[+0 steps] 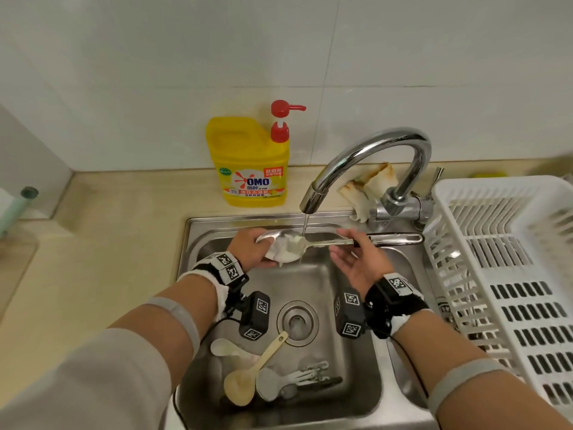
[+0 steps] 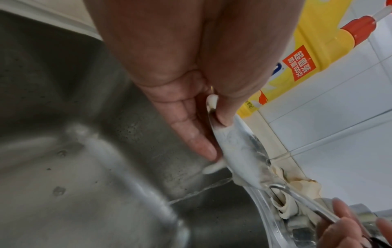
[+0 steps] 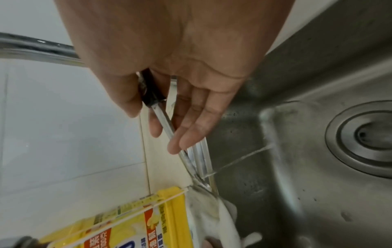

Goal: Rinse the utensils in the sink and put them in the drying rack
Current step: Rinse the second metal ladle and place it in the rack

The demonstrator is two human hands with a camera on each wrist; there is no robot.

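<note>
A big steel serving spoon [image 1: 285, 246] smeared with white foam lies level under the tap's thin water stream [image 1: 305, 225]. My left hand [image 1: 248, 246] pinches its bowl, thumb on the rim and fingers beneath, as the left wrist view shows on the spoon [image 2: 241, 147]. My right hand [image 1: 350, 252] pinches the handle [image 3: 191, 159] with thumb and forefinger where its black section begins; the other fingers are spread. On the sink [image 1: 192, 243] floor lie a wooden spoon [image 1: 248, 380], a white spoon [image 1: 226, 349], a grey spoon [image 1: 269, 387] and more cutlery.
The chrome faucet [image 1: 372, 156] arches over the basin's back. A white plastic drying rack [image 1: 511, 274] stands right of the sink. A yellow detergent bottle [image 1: 251, 162] and a crumpled rag [image 1: 369, 184] sit on the counter behind. The drain [image 1: 297, 322] is mid-basin.
</note>
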